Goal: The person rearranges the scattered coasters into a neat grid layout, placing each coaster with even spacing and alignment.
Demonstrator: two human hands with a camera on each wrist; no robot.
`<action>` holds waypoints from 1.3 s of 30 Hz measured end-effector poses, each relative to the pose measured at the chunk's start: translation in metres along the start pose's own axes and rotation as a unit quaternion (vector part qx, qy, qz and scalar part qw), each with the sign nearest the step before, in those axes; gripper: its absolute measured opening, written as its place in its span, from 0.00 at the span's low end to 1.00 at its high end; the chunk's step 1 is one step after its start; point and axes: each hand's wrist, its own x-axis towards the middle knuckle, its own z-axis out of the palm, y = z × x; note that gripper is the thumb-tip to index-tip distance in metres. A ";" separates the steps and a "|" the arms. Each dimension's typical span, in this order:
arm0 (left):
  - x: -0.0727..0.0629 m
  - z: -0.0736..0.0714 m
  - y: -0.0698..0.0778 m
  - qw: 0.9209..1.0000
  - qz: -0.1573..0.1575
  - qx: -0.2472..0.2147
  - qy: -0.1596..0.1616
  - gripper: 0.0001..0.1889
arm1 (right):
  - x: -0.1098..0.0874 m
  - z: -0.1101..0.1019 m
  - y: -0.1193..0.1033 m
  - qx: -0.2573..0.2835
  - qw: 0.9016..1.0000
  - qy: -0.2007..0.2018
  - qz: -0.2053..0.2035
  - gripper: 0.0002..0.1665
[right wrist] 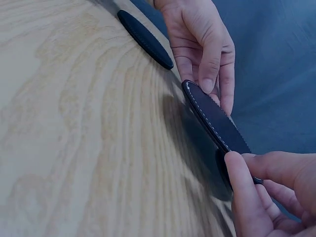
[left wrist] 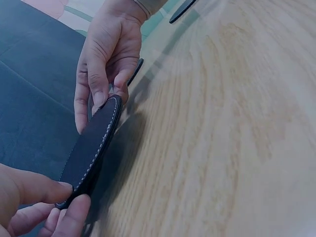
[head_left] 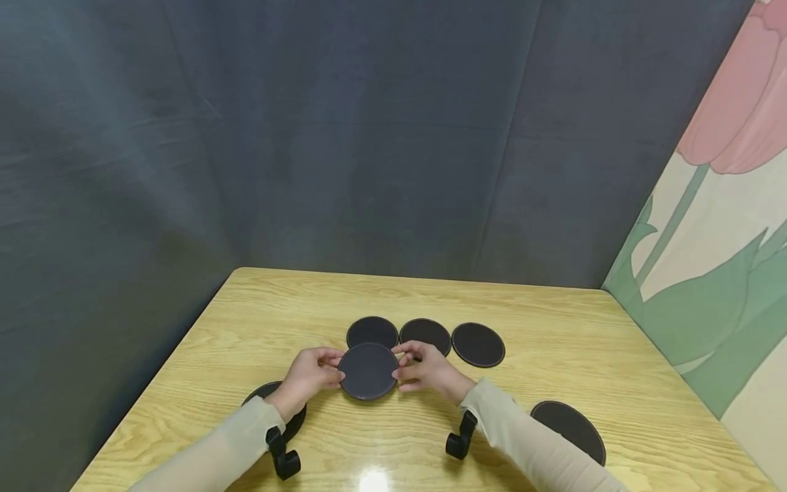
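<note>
A round black coaster [head_left: 369, 372] with pale edge stitching is held up a little above the wooden table, its shadow falling below. My left hand [head_left: 310, 372] pinches its left edge between thumb and fingers. On the opposite edge, my right hand [head_left: 427, 369] pinches it the same way. The left wrist view shows the coaster [left wrist: 91, 143] tilted, with both hands on it. Just behind it lie two like coasters, a left one [head_left: 372, 329] and a middle one [head_left: 425, 332], both partly hidden.
A third coaster [head_left: 478, 344] continues the back row to the right. Another coaster [head_left: 295, 425] lies partly under my left wrist, and one more coaster [head_left: 572, 430] beside my right forearm. Dark cloth [head_left: 369, 137] hangs behind the table [head_left: 553, 321]; a painted wall [head_left: 725, 273] borders the right.
</note>
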 end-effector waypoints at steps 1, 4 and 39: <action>-0.001 0.000 -0.001 1.000 -0.001 0.002 0.000 0.22 | -0.001 0.001 0.000 0.000 1.000 0.000 0.001 0.29; -0.002 0.001 -0.002 1.000 -0.004 0.008 -0.001 0.22 | -0.002 0.003 0.001 -0.002 1.000 0.002 0.005 0.29; -0.007 -0.003 0.000 0.990 0.004 0.141 -0.029 0.22 | -0.008 0.009 0.007 -0.059 0.998 -0.003 -0.001 0.27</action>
